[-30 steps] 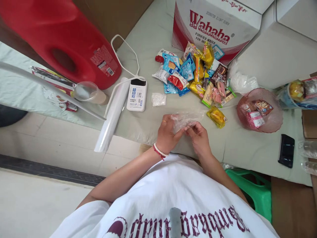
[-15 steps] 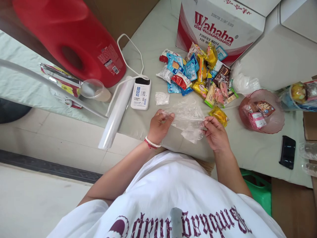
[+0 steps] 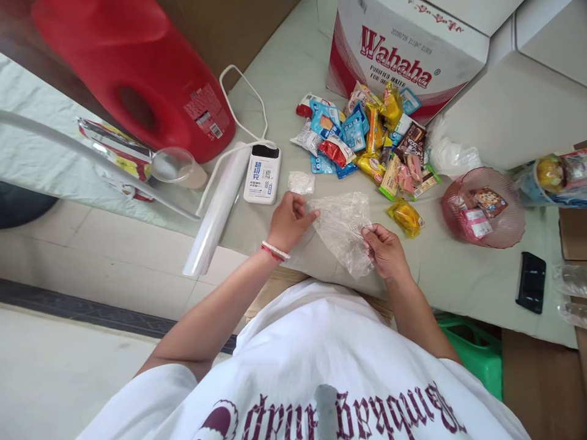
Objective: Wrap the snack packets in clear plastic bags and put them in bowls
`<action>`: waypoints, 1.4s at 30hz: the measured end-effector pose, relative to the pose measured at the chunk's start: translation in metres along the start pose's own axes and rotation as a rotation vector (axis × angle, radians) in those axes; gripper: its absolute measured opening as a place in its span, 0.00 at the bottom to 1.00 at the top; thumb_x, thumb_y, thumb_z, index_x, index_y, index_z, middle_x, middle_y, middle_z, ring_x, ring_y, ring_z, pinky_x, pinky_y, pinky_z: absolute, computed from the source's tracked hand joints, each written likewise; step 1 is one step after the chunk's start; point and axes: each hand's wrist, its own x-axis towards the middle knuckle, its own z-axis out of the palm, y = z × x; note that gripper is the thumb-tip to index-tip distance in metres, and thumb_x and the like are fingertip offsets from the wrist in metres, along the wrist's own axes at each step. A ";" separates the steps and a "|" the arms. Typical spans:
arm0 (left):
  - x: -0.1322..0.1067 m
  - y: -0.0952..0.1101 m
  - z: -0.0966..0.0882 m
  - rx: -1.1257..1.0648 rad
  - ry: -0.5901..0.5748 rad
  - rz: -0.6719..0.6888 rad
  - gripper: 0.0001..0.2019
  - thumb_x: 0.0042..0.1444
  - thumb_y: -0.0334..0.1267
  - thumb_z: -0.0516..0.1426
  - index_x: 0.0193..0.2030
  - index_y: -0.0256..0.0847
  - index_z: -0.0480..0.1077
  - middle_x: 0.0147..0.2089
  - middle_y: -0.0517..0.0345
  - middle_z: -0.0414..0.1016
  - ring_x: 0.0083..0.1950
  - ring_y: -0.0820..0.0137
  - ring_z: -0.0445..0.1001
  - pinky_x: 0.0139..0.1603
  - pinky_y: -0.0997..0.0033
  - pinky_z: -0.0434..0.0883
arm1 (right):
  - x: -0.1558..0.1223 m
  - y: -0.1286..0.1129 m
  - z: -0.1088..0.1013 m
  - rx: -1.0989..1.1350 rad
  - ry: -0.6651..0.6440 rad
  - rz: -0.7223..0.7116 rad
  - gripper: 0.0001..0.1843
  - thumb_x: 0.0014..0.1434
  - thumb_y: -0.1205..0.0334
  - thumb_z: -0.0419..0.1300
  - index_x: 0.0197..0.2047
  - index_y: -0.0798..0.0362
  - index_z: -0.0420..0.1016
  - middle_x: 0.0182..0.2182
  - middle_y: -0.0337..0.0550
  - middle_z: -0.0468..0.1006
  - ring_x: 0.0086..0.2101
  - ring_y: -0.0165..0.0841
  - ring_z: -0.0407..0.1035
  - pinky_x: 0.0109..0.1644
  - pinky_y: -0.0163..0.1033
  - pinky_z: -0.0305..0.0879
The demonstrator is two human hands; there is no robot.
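Observation:
A crinkled clear plastic bag [image 3: 345, 229] spreads between my hands above the near part of the table. My left hand [image 3: 290, 225] has its fingers curled, its thumb tip at the upper left edge of the bag. The lower right side of the bag is pinched between the thumb and fingers of my right hand [image 3: 386, 249]. Just beyond my left hand lies a small whitish folded packet [image 3: 301, 183]. A yellow-wrapped snack [image 3: 406, 218] rests beyond my right hand, and behind it is a pile of wrapped snacks [image 3: 353, 131].
At left stand a red jug [image 3: 160, 79], a plastic cup [image 3: 174, 168], a clear film roll [image 3: 215, 214] and a white power bank [image 3: 262, 176] with its cord. A Wahaha carton [image 3: 403, 43] is behind. Rightward are a pink bowl [image 3: 509, 223] and a black phone [image 3: 531, 282].
The bag has gone from a gathered strip to a wider spread. My left hand has shifted slightly left and turned; my right hand has come left and nearer to me with the bag.

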 end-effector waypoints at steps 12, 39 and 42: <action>-0.041 0.040 0.063 -0.194 -0.240 -0.007 0.13 0.58 0.47 0.61 0.30 0.41 0.69 0.28 0.64 0.67 0.31 0.73 0.64 0.35 0.72 0.64 | -0.023 0.010 0.002 -0.911 0.267 -0.824 0.15 0.71 0.56 0.55 0.52 0.50 0.79 0.25 0.37 0.74 0.26 0.31 0.66 0.34 0.37 0.63; -0.039 0.028 0.080 -0.115 -0.210 -0.037 0.07 0.58 0.42 0.61 0.34 0.42 0.77 0.31 0.61 0.75 0.32 0.72 0.68 0.38 0.70 0.66 | -0.035 0.027 -0.021 -1.080 0.161 -0.897 0.17 0.73 0.62 0.53 0.55 0.49 0.81 0.29 0.40 0.74 0.32 0.32 0.69 0.36 0.36 0.64; -0.042 0.025 0.077 -0.271 -0.266 -0.121 0.14 0.56 0.50 0.62 0.39 0.41 0.80 0.33 0.60 0.78 0.31 0.73 0.68 0.34 0.72 0.66 | -0.037 0.025 -0.025 -0.920 0.141 -0.765 0.18 0.72 0.57 0.54 0.59 0.49 0.77 0.30 0.39 0.76 0.29 0.32 0.70 0.36 0.37 0.68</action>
